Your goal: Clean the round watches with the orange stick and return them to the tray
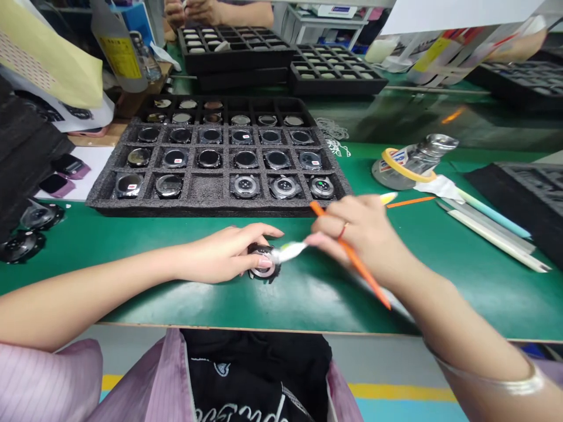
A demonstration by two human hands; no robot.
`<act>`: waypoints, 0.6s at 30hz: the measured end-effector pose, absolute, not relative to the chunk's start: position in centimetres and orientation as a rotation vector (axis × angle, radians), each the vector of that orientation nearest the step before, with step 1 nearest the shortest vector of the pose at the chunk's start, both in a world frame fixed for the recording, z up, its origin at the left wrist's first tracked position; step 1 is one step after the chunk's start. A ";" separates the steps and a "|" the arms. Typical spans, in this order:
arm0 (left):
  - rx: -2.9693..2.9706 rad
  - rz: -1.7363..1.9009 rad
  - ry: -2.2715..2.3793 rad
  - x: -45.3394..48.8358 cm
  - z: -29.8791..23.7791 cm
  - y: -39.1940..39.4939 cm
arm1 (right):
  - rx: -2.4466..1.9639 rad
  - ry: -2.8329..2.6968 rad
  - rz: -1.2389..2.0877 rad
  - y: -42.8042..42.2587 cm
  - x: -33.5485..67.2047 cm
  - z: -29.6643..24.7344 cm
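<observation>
My left hand [224, 252] rests on the green mat and grips a round watch body [263, 265] between thumb and fingers. My right hand [360, 231] is closed around two thin tools: an orange stick [367, 275] that slants down to the right, and a white-tipped tool [290, 252] whose tip touches the watch body. Just beyond both hands lies a black foam tray [206, 193] with round watch bodies in most of its cells; one front cell is bare.
More black trays [334, 85] stand at the back, where another person's hands [193, 12] work. A tape roll and foil-wrapped item [407, 161] sit to the right, with long pale sticks [492, 231] beside them. Two watch bodies [26, 231] lie at the far left.
</observation>
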State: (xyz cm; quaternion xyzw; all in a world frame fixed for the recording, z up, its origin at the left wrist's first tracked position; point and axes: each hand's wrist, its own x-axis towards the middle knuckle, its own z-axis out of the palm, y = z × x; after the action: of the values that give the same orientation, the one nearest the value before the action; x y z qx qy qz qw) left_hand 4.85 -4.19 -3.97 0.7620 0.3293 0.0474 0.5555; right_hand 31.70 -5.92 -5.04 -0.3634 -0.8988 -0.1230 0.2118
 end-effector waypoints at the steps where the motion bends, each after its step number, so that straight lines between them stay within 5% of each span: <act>1: 1.819 0.117 0.776 4.8 -4.0 -4.2 | -1.066 -2.427 -0.393 -5.7 31.8 -5.2; 18: 1.871 0.323 0.756 5.0 -4.9 -6.2 | -1.503 -2.265 -0.655 -9.4 31.5 -7.1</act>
State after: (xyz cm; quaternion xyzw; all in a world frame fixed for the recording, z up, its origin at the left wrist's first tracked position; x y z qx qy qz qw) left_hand 5.02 -6.20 -4.91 0.7809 0.3157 0.1346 0.5220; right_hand 31.48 -9.36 -7.11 -0.5296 -0.7980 -0.2308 0.1719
